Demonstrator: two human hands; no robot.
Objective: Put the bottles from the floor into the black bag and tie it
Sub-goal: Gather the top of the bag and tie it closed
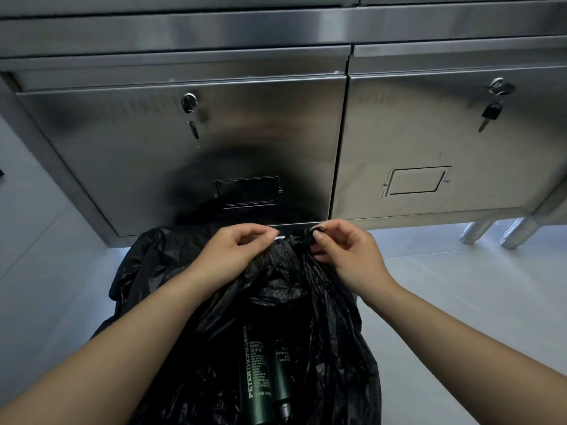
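Note:
A crinkled black bag (276,289) lies on the pale floor in front of me. Two dark green bottles rest inside its near opening: a larger one with white lettering (256,375) and a smaller one (283,381) beside it on the right. My left hand (236,253) pinches the bag's far edge with thumb and fingers. My right hand (343,250) grips a gathered, twisted bunch of the plastic between thumb and forefinger. Both hands are at the far end of the bag, close together.
A stainless steel cabinet (184,142) with two locked doors stands just behind the bag; keys hang in the left lock (190,105) and the right lock (498,90). Metal legs (478,233) stand at the right. Grey floor tiles (460,286) surround the bag.

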